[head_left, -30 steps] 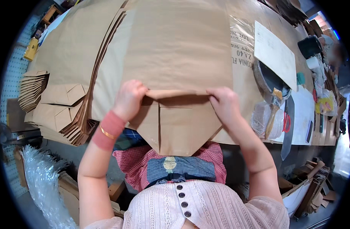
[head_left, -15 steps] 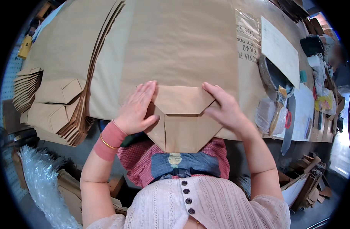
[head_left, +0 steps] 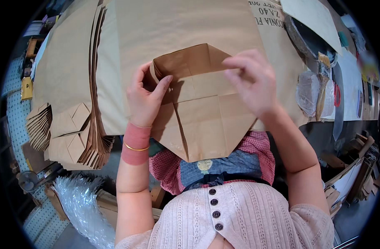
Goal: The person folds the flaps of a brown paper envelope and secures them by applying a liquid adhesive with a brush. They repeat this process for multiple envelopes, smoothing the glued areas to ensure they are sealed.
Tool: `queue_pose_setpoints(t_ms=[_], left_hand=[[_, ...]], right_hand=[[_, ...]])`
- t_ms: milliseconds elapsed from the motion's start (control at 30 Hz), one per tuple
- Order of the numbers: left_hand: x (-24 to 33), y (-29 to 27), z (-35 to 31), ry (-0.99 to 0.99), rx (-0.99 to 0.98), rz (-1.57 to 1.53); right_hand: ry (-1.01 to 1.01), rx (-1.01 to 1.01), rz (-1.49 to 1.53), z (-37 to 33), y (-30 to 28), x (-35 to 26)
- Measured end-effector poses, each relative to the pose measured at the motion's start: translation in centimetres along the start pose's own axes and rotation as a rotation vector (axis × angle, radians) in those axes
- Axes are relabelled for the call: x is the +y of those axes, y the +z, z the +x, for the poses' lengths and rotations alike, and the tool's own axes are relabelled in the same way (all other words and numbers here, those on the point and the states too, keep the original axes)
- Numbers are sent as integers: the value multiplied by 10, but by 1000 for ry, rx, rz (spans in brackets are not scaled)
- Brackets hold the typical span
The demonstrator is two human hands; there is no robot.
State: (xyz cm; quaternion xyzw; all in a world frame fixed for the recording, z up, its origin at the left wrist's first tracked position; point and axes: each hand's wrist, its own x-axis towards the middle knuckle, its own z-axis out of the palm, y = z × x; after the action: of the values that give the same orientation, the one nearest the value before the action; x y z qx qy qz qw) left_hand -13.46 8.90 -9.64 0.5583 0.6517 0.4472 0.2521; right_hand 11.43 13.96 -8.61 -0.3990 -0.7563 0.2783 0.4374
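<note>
A brown paper bag (head_left: 200, 128) lies at the table's near edge, its folded end spread with a flap standing up on the far side. My left hand (head_left: 144, 99) is closed on the bag's left side, the thumb over the paper and the fingers around its outer edge. Slightly blurred, my right hand (head_left: 256, 83) hovers by the bag's right side. Its thumb and forefinger are apart, and nothing shows between them. Creases cross the middle of the bag, and a dark gap opens along a fold at its left.
To the left lie stacked brown paper bags (head_left: 65, 99) with folded bottoms. A brush (head_left: 322, 83), a dark basin (head_left: 304, 39), a long blade (head_left: 338, 112) and a red-handled tool (head_left: 337, 94) are at the right. Clear plastic strips (head_left: 82, 203) hang below left.
The folded flap has been lifted and spread open at the far side. My left hand has gone from lying flat to gripping the bag's side; my right hand has risen off the paper.
</note>
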Motion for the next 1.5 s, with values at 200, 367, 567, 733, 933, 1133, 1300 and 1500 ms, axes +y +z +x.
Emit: queue_pose_setpoints(t_ms=[200, 367, 567, 733, 933, 1133, 1300, 1500], left_hand=[[-5, -25, 3, 3, -163, -260], [0, -36, 10, 90, -232, -52], [31, -38, 28, 464, -385, 279], [13, -35, 27, 509, -267, 231], [13, -36, 19, 331, -244, 76], [18, -39, 17, 350, -244, 104], [13, -38, 17, 384, -237, 93], [11, -36, 16, 419, -203, 86]], right_hand=[[42, -309, 47, 18, 74, -40], [153, -259, 174, 26, 95, -49], [192, -213, 274, 20, 92, -49], [32, -324, 75, 21, 79, -47], [-407, 37, -295, 23, 47, -54], [-474, -12, -408, 19, 37, -56], [-357, -45, -298, 36, 38, -59], [-365, -119, -274, 42, 42, -57]])
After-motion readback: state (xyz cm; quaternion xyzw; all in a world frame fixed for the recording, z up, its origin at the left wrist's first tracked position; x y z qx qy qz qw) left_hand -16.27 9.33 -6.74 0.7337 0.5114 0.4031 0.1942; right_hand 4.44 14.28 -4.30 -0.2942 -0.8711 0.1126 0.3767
